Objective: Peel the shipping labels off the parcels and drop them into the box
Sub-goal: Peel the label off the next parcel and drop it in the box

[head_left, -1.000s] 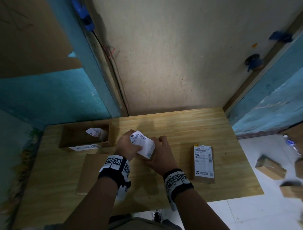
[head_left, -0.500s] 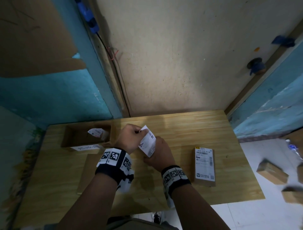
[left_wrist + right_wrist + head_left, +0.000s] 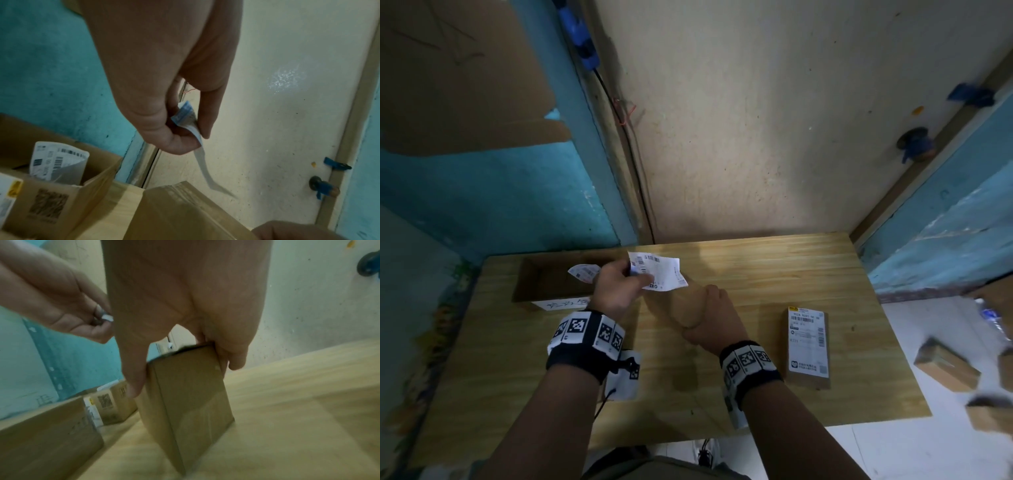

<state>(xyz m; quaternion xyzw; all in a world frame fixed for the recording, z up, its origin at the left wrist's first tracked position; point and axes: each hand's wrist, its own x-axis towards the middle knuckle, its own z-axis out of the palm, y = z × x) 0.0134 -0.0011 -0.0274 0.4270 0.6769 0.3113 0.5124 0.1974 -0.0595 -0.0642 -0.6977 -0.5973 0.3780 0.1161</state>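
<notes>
My right hand [image 3: 707,317] covers most of the parcel [image 3: 683,308] I grip, so its top face is hidden. The print on the peeled label [image 3: 659,274] in my left hand [image 3: 618,286] is too small to read. Boxes on the floor [image 3: 945,368] blur at the frame's right edge.

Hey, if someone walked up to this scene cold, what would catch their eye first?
The white shipping label stands out first, pinched in the left hand above the wooden table, beside the open cardboard box that already holds a label. Next, the right hand grips a bare brown parcel, and another labelled parcel lies to its right.
</notes>
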